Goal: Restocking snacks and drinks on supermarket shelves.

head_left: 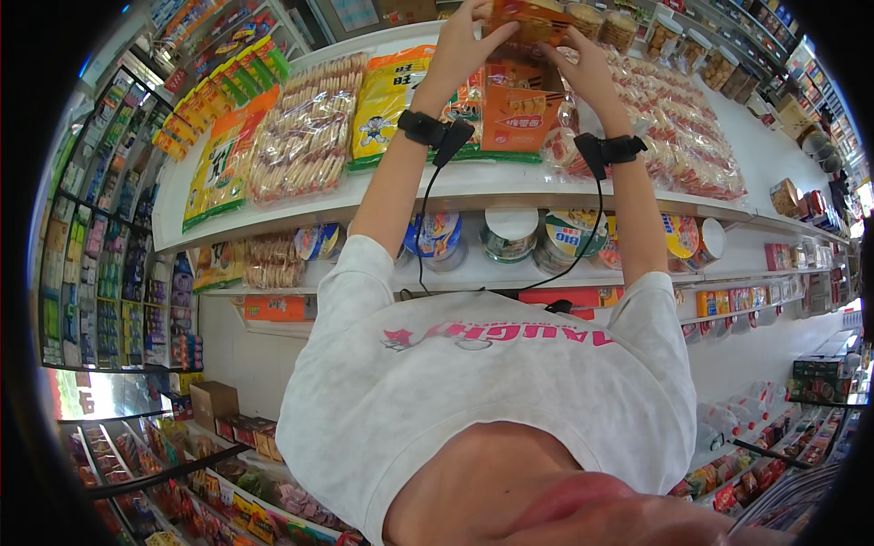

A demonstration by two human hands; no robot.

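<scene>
At the top edge, my left hand [468,37] and my right hand [584,65] grip an orange snack packet [529,24] from either side. The packet is partly cut off by the picture's rim. Just below it, an open orange cardboard box [517,116] stands on the white shelf [410,184]; its inside is mostly hidden. A yellow-and-green snack bag [382,102] lies left of the box. Clear bags of wrapped rice crackers [683,130] lie to its right. Each wrist wears a black strap with a cable.
Another clear bag of crackers [307,123] and a yellow-orange bag [229,157] lie further left. Cup noodles [509,235] line the lower shelf. Several jars [693,48] stand at the back right. Racks of packaged goods [109,273] rise at the left.
</scene>
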